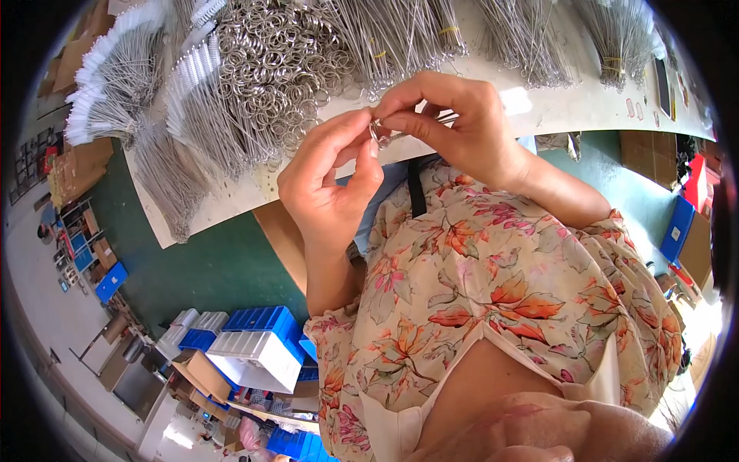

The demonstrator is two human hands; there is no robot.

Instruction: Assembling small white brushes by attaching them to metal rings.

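Note:
Both hands meet just over the near edge of the table. My left hand (327, 181) pinches a shiny metal split ring (375, 132) between thumb and fingertips. My right hand (469, 131) is closed too, its thumb and forefinger pressed together at the same ring. Thin metal wire stems (446, 118) show between the right hand's fingers; how many, and whether they pass through the ring, is hidden. Just beyond my left hand lies a big heap of loose split rings (281, 58).
Bundles of wire-stemmed brushes with white bristles (115, 69) lie at the table's left. More wire bundles (523, 38) lie along the far side of the white table (223, 212). Blue and white plastic bins (258, 358) and cardboard boxes (650, 154) stand on the green floor.

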